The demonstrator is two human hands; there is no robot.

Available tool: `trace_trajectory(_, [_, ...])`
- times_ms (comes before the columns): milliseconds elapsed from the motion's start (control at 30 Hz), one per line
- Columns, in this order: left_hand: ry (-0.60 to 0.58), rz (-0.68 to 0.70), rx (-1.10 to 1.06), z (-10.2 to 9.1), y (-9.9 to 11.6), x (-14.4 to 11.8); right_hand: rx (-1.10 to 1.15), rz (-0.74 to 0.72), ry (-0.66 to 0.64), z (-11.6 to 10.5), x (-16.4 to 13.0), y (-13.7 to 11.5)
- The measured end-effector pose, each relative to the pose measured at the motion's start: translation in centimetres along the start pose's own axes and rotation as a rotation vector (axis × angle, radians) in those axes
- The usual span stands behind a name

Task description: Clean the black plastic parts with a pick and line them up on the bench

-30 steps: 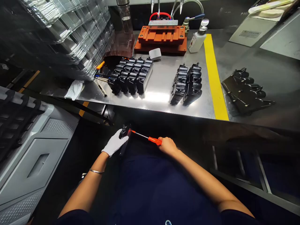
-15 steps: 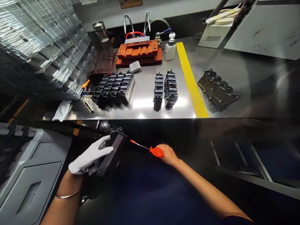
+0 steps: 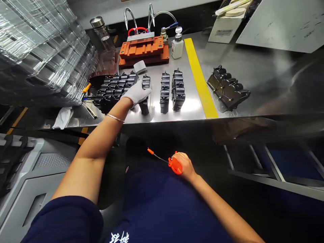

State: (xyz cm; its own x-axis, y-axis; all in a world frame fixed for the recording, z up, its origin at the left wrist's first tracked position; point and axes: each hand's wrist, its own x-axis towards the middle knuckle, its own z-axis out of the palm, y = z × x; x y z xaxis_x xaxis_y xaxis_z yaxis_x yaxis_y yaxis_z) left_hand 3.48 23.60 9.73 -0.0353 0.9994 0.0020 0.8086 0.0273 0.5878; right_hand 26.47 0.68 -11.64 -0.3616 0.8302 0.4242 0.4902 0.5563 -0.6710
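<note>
Gloved left hand [image 3: 136, 92] part-closed, gripping black part [image 3: 144, 106] left of yellow tape [image 3: 197, 74]; right hand [image 3: 186, 165] closed around red tool [image 3: 175, 165], below tape.

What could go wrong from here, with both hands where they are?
Knocking: the black part in the gloved left hand stands close to the block of black parts, so it might bump them.
Dropping: that part is near the front edge of the metal table; a slip could send it off.
Poking: the red-handled tool in the right hand points leftward, and might jab the left arm if they meet.
</note>
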Motion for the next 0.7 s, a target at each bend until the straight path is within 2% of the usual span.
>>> trace_trajectory(67, [0.047,0.115,0.077,-0.5,-0.1,-3.3,-0.004,-0.009,0.036,-0.1,0.0,0.1])
trace_trajectory(133, [0.030,0.121,0.070,-1.1,-0.9,-7.7,-0.002,-0.021,0.052,-0.2,0.0,0.3])
trace_trajectory(233, [-0.230,-0.037,-0.024,-1.6,-2.9,-13.8,0.017,-0.034,0.028,0.1,0.1,0.7])
trace_trajectory(300, [-0.421,-0.202,-0.143,-1.3,-4.3,-16.5,0.037,-0.040,-0.015,0.4,0.3,0.8])
trace_trajectory(400, [-0.594,-0.378,-0.328,-0.5,-6.0,-18.7,0.062,-0.031,-0.140,0.9,0.8,0.7])
trace_trajectory(533, [-0.589,-0.378,-0.375,0.0,-7.5,-19.8,0.074,-0.026,-0.288,1.4,1.6,0.3])
trace_trajectory(700, [-0.636,-0.379,-0.483,0.4,-9.5,-20.6,0.073,-0.051,-0.301,1.7,2.0,-0.2])
